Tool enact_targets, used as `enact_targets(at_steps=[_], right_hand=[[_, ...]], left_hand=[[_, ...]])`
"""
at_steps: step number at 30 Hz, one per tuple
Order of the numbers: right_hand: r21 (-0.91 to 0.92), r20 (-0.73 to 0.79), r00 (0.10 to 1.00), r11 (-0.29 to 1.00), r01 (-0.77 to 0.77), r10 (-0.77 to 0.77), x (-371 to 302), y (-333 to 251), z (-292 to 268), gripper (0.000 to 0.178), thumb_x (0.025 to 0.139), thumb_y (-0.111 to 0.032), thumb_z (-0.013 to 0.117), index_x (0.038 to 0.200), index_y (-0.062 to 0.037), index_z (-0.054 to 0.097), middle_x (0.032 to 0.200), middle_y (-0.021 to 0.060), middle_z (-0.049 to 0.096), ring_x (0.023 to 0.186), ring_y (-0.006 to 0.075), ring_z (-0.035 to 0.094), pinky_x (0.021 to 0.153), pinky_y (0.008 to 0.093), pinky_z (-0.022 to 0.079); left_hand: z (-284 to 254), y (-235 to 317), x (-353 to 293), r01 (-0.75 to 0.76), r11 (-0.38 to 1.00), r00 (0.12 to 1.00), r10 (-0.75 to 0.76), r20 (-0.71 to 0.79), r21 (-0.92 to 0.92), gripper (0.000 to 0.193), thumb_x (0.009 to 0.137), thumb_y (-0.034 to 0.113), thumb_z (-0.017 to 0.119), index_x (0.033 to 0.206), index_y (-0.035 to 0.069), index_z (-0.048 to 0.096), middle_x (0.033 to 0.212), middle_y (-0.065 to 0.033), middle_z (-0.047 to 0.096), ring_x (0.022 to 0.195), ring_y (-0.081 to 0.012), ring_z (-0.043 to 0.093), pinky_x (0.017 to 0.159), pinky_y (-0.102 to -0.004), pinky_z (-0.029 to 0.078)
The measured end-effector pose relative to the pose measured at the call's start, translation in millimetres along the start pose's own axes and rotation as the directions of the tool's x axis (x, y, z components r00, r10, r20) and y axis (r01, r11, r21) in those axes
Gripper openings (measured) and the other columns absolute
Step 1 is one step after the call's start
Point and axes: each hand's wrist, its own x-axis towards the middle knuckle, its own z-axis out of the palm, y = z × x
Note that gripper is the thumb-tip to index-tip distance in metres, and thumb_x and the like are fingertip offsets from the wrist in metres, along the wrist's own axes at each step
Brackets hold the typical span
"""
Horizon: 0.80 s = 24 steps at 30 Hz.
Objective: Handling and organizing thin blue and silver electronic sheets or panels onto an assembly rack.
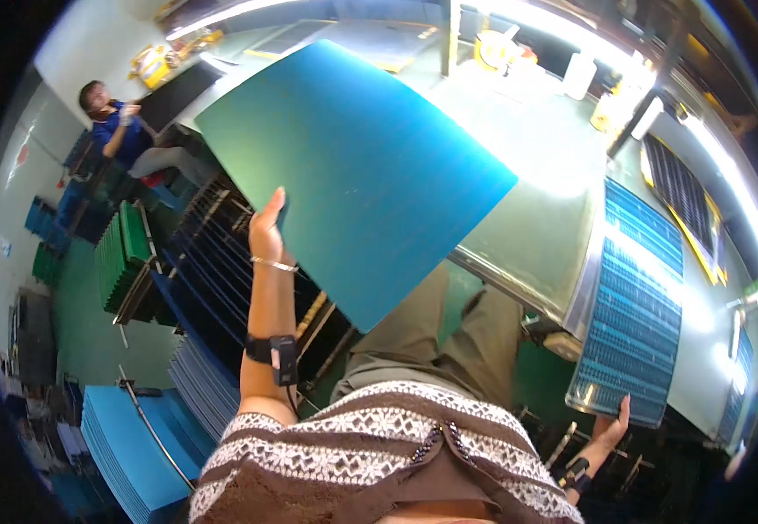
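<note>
A large, flat blue-green sheet (353, 175) is tilted up in front of me, partly over the worktable. My left hand (269, 225) is closed on its left edge, thumb on the face and the other fingers hidden behind. Far to the right, a blue panel with rows of dark patterning (632, 306) lies along the table. At its near edge is my right hand (610, 428), the thumb on top and the remaining fingers mostly hidden beneath, gripping that edge.
Beside my left arm stands a rack of dark sheets (208, 236). Blue sheets (125, 445) and green sheets (121, 253) stand further left. A person (125, 140) sits at the far left. The pale worktable (536, 244) bears a white bottle (579, 76) at its back.
</note>
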Motion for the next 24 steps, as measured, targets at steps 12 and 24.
enact_targets(at_steps=[12,24], right_hand=[[0.055,-0.105,0.994,0.998,-0.03,0.035,19,-16,-16,0.044,0.084,-0.025,0.061,0.119,-0.0003,0.05,0.114,0.0102,0.058,0.102,0.0272,0.056,0.089,0.0423,0.045],[0.047,-0.152,0.988,0.998,0.035,-0.028,11,-20,3,0.05,0.085,-0.029,0.061,0.124,-0.0007,0.047,0.121,0.0109,0.054,0.108,0.0284,0.053,0.093,0.0438,0.043]], left_hand=[[72,-145,-98,0.387,0.846,0.917,-0.394,-0.057,0.367,0.035,0.084,0.034,0.064,0.07,0.002,0.061,0.058,-0.0071,0.06,0.038,-0.0137,0.051,0.036,-0.0255,0.042],[83,-164,-115,0.654,0.592,0.558,-0.798,0.229,0.471,0.041,0.082,0.039,0.064,0.075,-0.001,0.063,0.074,-0.0126,0.067,0.059,-0.0151,0.062,0.055,-0.0249,0.048]])
